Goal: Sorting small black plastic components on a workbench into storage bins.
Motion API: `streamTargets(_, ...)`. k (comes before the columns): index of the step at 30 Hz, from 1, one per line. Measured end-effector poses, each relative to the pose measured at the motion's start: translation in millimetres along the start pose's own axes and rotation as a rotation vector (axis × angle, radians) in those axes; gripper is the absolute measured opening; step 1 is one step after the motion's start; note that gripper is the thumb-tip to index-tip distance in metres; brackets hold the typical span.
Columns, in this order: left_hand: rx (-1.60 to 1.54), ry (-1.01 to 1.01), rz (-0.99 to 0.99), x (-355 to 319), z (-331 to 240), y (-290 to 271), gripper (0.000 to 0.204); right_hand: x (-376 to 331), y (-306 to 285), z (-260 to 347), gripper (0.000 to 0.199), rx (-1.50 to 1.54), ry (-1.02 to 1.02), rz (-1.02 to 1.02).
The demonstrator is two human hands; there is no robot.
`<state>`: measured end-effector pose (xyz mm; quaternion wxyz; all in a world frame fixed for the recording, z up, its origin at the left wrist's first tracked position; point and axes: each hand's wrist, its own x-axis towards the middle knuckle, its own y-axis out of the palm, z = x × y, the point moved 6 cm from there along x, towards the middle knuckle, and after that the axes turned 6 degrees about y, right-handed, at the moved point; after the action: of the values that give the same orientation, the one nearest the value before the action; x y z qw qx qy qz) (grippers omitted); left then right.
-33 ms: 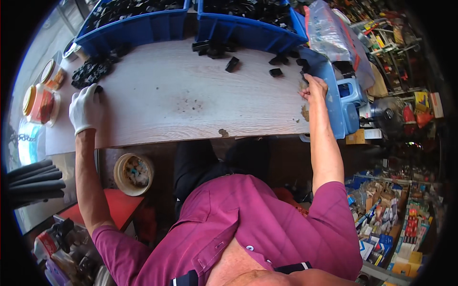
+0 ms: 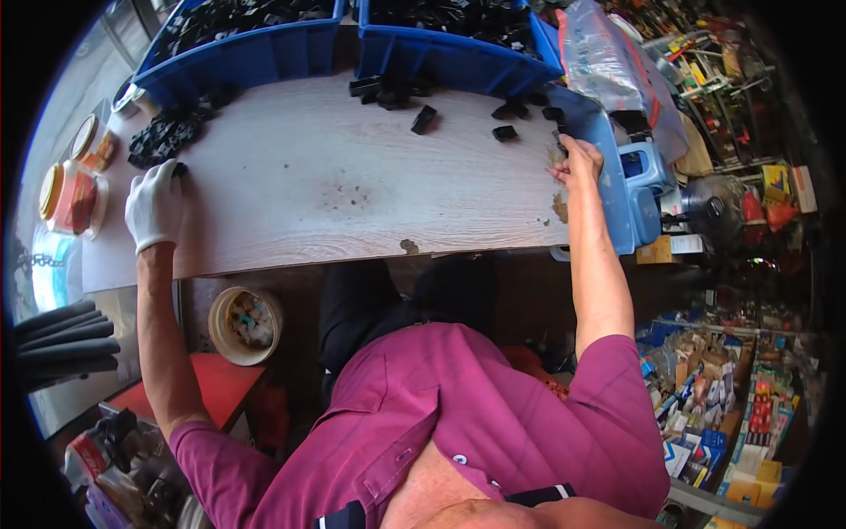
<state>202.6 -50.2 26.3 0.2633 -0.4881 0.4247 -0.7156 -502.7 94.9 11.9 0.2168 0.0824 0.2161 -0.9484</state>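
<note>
My left hand (image 2: 154, 207), in a white glove, is at the left of the table. Its fingers are curled around a small black part (image 2: 180, 169), mostly hidden by the glove. Just beyond it lies a heap of black parts (image 2: 166, 138). At the table's right edge, beside a light-blue tray (image 2: 608, 159), is my bare right hand (image 2: 580, 164). Thumb and fingers are pinched together on a small dark part (image 2: 559, 137). Several loose black blocks lie nearby, among them one block (image 2: 504, 133) and another block (image 2: 424, 119) farther left.
Two blue bins (image 2: 238, 63) full of black parts line the table's far edge. Lidded jars (image 2: 70, 198) stand at the left. Below the table's near edge is a bucket (image 2: 246, 325) with scraps. A clear plastic bag (image 2: 604, 62) and crowded shelves are on the right.
The whole view has shifted very slightly. Both hands keep their places and grips.
</note>
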Motion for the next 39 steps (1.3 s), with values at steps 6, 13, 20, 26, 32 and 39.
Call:
streamTargets(6,-0.359,-0.053,-0.016,-5.7,-13.6,3.3,0.037,-52.9,31.9,16.7,0.04,-0.002,-0.068,0.295)
streamTargets(13,-0.262,0.078,0.005,17.2,-79.3,-8.6,0.018,-140.1,113.9,25.7,0.047,-0.242,-0.097,0.633)
streamTargets(20,-0.447,0.053,0.047,35.8,-107.0,-0.5,0.024,-173.2,163.0,37.9,0.057,-0.552,-0.193,0.548)
streamTargets(26,-0.786,0.022,-0.143,33.1,-150.0,-24.8,0.031,-176.7,174.5,39.9,0.046,-0.641,-0.249,0.471)
streamTargets(32,-0.574,0.08,-0.128,14.6,-150.5,-22.6,0.016,-176.2,160.8,31.8,0.052,-0.541,-0.179,0.744)
streamTargets(39,-0.461,0.077,-0.194,10.1,-152.2,-26.5,0.018,-186.8,158.8,27.7,0.052,-0.583,-0.204,0.86)
